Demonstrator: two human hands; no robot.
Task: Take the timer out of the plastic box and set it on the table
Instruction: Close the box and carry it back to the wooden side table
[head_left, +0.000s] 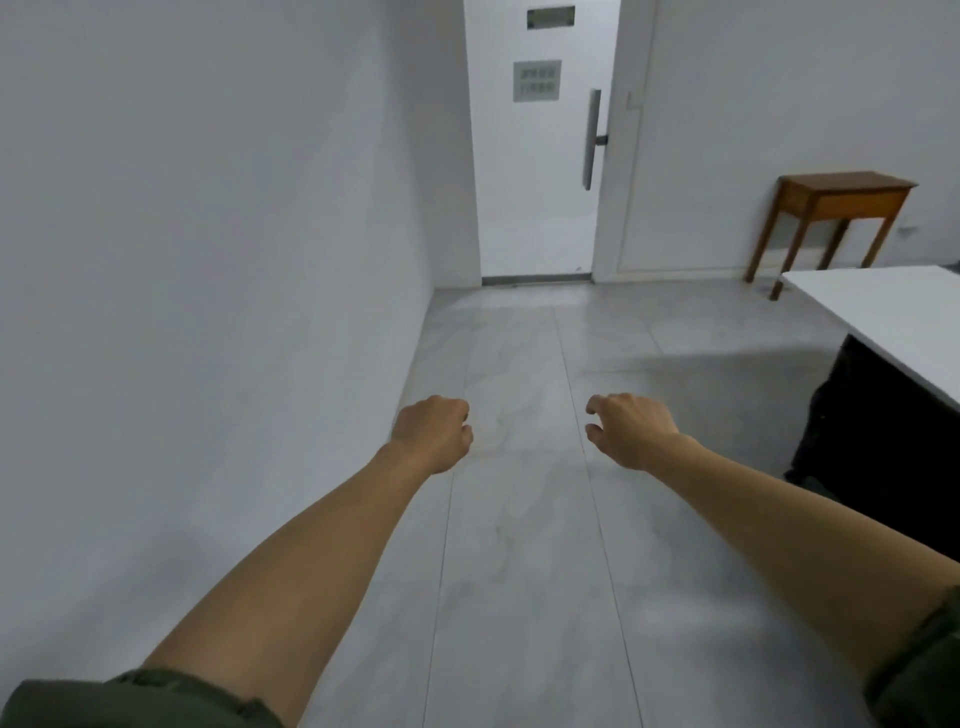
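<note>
Neither the timer nor the plastic box is in view. Both my arms stretch forward over the grey tiled floor. My left hand (434, 431) is curled into a loose fist with nothing in it. My right hand (628, 428) hangs palm down with its fingers bent and slightly apart, holding nothing. A corner of the white table (883, 306) shows at the right edge, well to the right of my right hand.
A white wall runs along the left. A white door (535, 156) with a vertical handle stands straight ahead. A small brown wooden side table (841, 202) stands against the far right wall. Something dark (878, 441) sits under the white table.
</note>
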